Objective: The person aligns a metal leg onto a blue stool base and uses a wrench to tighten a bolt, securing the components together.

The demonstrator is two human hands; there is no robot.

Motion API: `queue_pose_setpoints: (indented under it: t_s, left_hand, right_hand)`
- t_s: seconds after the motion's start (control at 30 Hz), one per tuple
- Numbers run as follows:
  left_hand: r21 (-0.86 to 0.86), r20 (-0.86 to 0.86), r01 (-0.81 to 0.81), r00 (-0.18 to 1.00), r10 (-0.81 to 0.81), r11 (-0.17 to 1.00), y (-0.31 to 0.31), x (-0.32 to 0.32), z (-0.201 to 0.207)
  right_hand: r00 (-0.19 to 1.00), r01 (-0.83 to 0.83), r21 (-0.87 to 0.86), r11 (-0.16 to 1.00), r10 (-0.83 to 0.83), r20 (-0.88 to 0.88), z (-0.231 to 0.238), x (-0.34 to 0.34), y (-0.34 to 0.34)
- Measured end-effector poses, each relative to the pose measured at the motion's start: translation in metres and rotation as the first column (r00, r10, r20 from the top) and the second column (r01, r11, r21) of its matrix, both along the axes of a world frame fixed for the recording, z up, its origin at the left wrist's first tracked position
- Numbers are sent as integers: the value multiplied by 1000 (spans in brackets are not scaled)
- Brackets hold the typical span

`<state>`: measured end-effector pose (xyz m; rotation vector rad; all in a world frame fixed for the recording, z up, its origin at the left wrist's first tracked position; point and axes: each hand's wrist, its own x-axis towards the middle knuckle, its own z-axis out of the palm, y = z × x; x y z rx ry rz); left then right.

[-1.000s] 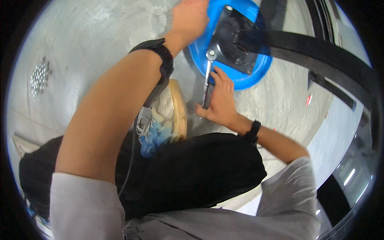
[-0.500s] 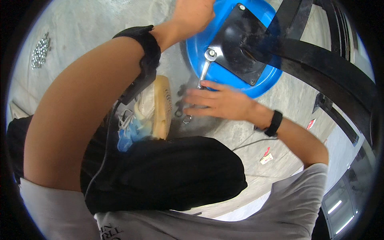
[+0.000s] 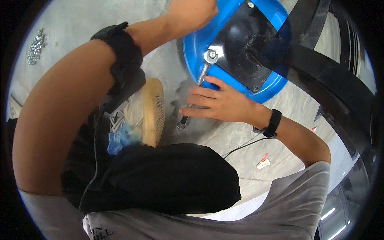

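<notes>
A silver wrench (image 3: 203, 75) has its upper ring end around a bolt (image 3: 212, 54) at the near left corner of a square black metal plate (image 3: 236, 44). The plate lies on a round blue dish-shaped piece (image 3: 276, 88) with a raised rim. My right hand (image 3: 228, 103) is closed on the wrench handle, fingers across it; the lower ring end (image 3: 181, 125) sticks out below them. At the top, my left hand (image 3: 194, 14) is curled at the blue piece's left rim; its fingertips are hidden and partly cut off by the frame edge.
Thick curved black metal legs (image 3: 320, 60) rise from the plate toward the right. A pile of small shiny metal nuts (image 3: 36, 46) lies on the grey floor at far left. My shoe (image 3: 150, 114) is beside the wrench. A red and white scrap (image 3: 263, 162) lies at right.
My right hand has settled from blurred motion onto the wrench handle. The handle's lower end has swung slightly left. My left hand stays by the blue rim; the view has shifted a little.
</notes>
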<state>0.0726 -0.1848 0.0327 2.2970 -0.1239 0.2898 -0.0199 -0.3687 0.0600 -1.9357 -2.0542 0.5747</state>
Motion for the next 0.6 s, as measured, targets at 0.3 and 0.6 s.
queue_pose_setpoints:
  t_s: [0.3, 0.6]
  left_hand:
    - [-15, 55, -17, 998, 17, 1000, -9, -7, 6]
    - [25, 17, 40, 999, -41, 999, -1, -3, 3]
  right_hand:
    - [994, 107, 151, 983, -107, -6, -7, -7, -2]
    - [989, 130, 189, 973, -114, -96, -12, -10, 2]
